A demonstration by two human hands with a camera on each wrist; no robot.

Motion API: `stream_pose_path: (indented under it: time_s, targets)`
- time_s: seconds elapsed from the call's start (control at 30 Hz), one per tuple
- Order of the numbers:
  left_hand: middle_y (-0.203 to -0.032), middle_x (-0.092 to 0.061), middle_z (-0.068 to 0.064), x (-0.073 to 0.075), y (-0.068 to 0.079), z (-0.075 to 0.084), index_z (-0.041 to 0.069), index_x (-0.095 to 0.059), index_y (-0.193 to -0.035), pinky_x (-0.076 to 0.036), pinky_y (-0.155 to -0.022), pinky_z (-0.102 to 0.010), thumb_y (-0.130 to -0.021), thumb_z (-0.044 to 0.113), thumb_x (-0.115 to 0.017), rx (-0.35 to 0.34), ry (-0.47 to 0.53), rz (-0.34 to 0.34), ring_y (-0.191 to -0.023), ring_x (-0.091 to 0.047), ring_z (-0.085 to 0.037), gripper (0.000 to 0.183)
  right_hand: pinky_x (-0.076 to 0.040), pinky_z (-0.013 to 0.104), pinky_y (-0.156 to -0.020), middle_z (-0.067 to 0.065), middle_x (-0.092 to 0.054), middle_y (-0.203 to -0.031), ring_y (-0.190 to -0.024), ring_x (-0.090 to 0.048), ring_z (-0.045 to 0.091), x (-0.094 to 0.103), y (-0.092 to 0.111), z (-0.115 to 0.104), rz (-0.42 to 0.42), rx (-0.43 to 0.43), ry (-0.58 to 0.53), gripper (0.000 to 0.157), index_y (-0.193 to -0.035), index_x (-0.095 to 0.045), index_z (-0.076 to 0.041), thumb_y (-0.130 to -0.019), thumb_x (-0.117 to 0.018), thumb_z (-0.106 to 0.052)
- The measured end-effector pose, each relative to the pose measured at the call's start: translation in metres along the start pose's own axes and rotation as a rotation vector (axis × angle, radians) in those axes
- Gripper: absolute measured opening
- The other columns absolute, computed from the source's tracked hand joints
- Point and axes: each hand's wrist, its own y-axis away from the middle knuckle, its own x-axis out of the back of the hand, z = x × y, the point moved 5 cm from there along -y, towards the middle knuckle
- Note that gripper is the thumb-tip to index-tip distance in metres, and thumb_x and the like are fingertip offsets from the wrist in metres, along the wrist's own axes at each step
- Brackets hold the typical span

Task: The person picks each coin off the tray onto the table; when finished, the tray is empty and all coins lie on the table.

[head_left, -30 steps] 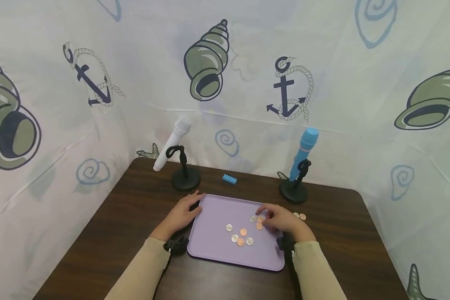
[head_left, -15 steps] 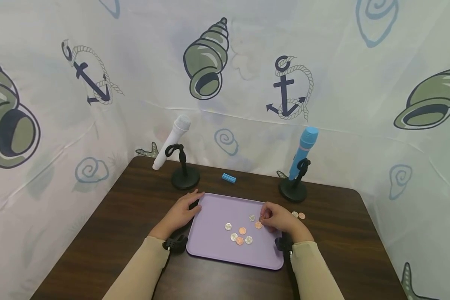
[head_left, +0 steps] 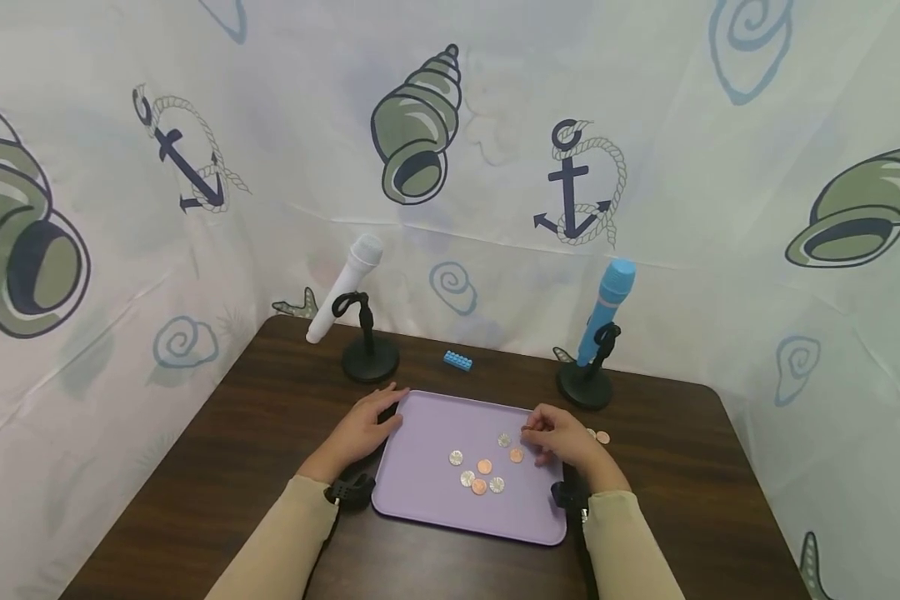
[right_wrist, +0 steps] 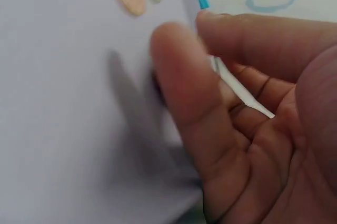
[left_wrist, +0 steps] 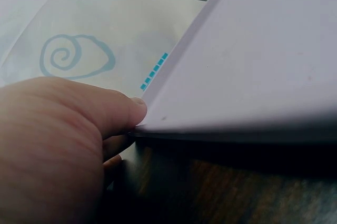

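Coin (head_left: 526, 430): pinched edge-on in the right hand (head_left: 562, 440) fingertips, above the purple tray (head_left: 427, 433) right half. Left hand (head_left: 360, 427) relaxed, thumb against the tray's left edge. Bare desk (head_left: 270, 417) lies leftward.

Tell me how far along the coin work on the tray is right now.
Six coins lie on the purple tray. In hand: the right hand pinches one coin edge-on over the tray's right side, seen in the right wrist view, while the left hand rests on the tray's left edge. Two coins on the table remain off the tray.
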Motion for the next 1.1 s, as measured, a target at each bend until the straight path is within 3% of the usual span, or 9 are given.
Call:
stream_pose_path:
  time_s: [0.33, 0.5, 0.83, 1.0, 1.1]
  targets:
    - [-0.175, -0.041, -0.015, 0.0, 0.004, -0.005, 0.021, -0.055, -0.162, -0.025, -0.13, -0.073, -0.11, 0.027, -0.066, -0.002, 0.013, 0.009, -0.165, -0.03, -0.048, 0.053, -0.061, 0.031, -0.064, 0.014, -0.067, -0.092, -0.066, -0.066, 0.022, 0.004, 0.012, 0.004, 0.086, 0.003, -0.114, 0.024, -0.119, -0.074, -0.009, -0.101, -0.08, -0.022]
    - [-0.175, -0.041, -0.015, 0.0, 0.004, -0.005, 0.02, -0.056, -0.161, -0.025, -0.13, -0.073, -0.109, 0.027, -0.066, -0.01, 0.024, 0.009, -0.165, -0.031, -0.048, 0.053, -0.061, 0.032, -0.065, 0.02, -0.069, -0.106, -0.079, -0.066, 0.026, 0.013, 0.026, 0.001, 0.189, 0.036, -0.091, 0.022, -0.121, -0.075, -0.009, -0.105, -0.075, -0.025]
    - [-0.174, -0.043, -0.015, 0.005, 0.004, -0.001, 0.019, -0.057, -0.16, -0.025, -0.131, -0.073, -0.108, 0.024, -0.067, -0.009, 0.005, 0.022, -0.164, -0.032, -0.048, 0.053, -0.052, 0.029, -0.054, 0.022, -0.074, -0.109, -0.065, -0.06, 0.02, 0.068, 0.059, 0.01, 0.467, 0.134, -0.053, 0.038, -0.129, -0.073, -0.013, -0.101, -0.08, -0.038]
    - [-0.175, -0.041, -0.015, 0.002, 0.004, -0.001, 0.021, -0.056, -0.161, -0.025, -0.13, -0.074, -0.109, 0.026, -0.066, -0.009, 0.007, 0.012, -0.164, -0.031, -0.048, 0.053, -0.055, 0.027, -0.062, 0.016, -0.075, -0.11, -0.076, -0.065, 0.019, 0.103, 0.084, 0.033, 0.633, 0.055, 0.013, 0.041, -0.129, -0.076, -0.017, -0.1, -0.079, -0.046]
    - [-0.175, -0.041, -0.015, 0.0, 0.003, -0.002, 0.021, -0.057, -0.161, -0.024, -0.13, -0.074, -0.109, 0.026, -0.066, -0.002, 0.01, 0.01, -0.165, -0.031, -0.048, 0.053, -0.054, 0.026, -0.06, 0.006, -0.077, -0.108, -0.074, -0.063, 0.014, 0.119, 0.096, 0.061, 0.71, -0.038, -0.068, 0.045, -0.131, -0.076, -0.016, -0.099, -0.079, -0.047]
